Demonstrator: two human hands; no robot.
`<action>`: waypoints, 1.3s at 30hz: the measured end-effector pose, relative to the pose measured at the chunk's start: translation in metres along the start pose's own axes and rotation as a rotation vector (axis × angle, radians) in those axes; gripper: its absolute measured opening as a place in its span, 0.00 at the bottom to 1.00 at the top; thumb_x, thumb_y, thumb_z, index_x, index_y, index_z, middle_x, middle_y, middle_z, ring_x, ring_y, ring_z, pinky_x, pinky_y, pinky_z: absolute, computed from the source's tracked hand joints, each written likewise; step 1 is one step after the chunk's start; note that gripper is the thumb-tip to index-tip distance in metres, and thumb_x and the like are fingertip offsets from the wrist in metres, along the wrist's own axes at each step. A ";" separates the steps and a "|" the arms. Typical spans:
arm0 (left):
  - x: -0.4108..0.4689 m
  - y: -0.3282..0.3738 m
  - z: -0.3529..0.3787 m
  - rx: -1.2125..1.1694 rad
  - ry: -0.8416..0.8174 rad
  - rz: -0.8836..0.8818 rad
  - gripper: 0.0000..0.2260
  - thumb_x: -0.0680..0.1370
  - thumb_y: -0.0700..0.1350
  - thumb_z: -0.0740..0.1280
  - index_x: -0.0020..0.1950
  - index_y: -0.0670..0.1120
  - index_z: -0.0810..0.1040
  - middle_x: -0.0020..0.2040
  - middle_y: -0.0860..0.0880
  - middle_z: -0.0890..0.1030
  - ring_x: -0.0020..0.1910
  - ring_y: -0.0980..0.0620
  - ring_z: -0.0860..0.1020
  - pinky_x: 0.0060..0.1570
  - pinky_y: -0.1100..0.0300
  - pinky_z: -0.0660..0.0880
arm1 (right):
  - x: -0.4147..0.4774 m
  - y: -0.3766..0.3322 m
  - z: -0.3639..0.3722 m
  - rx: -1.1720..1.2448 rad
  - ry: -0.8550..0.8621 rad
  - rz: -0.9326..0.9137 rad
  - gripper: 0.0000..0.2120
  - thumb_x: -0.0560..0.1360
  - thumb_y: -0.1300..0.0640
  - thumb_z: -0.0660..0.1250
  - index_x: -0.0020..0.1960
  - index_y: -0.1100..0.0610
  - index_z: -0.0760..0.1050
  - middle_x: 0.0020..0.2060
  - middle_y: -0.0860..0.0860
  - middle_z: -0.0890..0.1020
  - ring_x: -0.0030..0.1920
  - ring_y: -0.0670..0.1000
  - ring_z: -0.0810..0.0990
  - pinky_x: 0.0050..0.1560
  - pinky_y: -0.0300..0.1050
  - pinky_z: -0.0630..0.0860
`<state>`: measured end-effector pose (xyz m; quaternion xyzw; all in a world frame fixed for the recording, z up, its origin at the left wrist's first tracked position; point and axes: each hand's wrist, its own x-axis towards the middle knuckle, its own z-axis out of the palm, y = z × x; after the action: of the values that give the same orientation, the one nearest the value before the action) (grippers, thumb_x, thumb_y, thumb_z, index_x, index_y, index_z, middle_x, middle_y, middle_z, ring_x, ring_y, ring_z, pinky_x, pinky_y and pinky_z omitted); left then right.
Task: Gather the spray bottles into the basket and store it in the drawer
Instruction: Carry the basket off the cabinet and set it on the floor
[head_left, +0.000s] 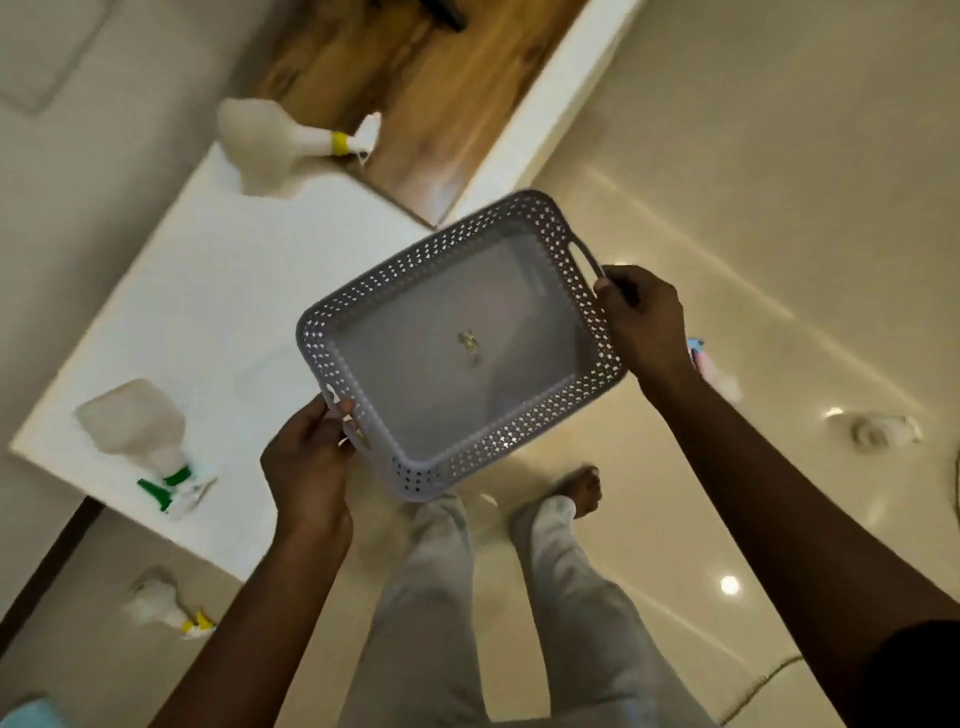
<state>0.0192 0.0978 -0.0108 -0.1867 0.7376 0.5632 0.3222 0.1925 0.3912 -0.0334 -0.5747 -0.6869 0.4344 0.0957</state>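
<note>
We hold the empty grey perforated plastic basket (457, 343) by its end handles, left hand (306, 467) and right hand (641, 322) both clamped. The nearest green-triggered white spray bottle (143, 436) lies on its side left of our left hand, the nearer one

Motion blur smears the spray bottle with the yellow collar (280, 143) at eleven o'clock on the bench (218, 291), so its nozzle cannot be read. The green-triggered bottle (148, 441) at nine o'clock is likewise soft. A pink and blue bottle (714, 369) at three o'clock is mostly hidden behind the right hand (644, 322). The left hand's fingers (337, 410) are partly covered by the basket (462, 343) handle. Both forearms are cut off by the bottom edge.
</note>
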 end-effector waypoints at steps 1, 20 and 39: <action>-0.001 0.000 0.016 0.047 -0.033 0.029 0.12 0.79 0.35 0.68 0.58 0.45 0.88 0.53 0.47 0.89 0.49 0.52 0.87 0.47 0.59 0.85 | -0.004 0.020 -0.016 0.049 0.039 0.048 0.10 0.82 0.53 0.66 0.58 0.53 0.84 0.48 0.46 0.87 0.49 0.47 0.85 0.53 0.43 0.78; 0.056 -0.185 0.325 0.759 -0.455 0.200 0.13 0.78 0.50 0.67 0.38 0.66 0.85 0.42 0.58 0.88 0.39 0.60 0.83 0.41 0.60 0.79 | -0.019 0.387 -0.071 0.420 0.258 0.734 0.09 0.81 0.59 0.67 0.59 0.56 0.81 0.50 0.51 0.86 0.52 0.54 0.86 0.50 0.52 0.84; 0.206 -0.365 0.394 0.999 -0.538 0.057 0.12 0.79 0.37 0.65 0.59 0.32 0.80 0.58 0.32 0.83 0.48 0.45 0.81 0.57 0.39 0.81 | 0.060 0.568 0.053 0.301 0.143 0.869 0.17 0.81 0.57 0.70 0.69 0.58 0.77 0.53 0.51 0.82 0.48 0.50 0.83 0.44 0.43 0.79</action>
<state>0.2078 0.3832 -0.4732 0.1582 0.8112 0.1823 0.5326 0.5411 0.3962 -0.4883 -0.8175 -0.3036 0.4883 0.0342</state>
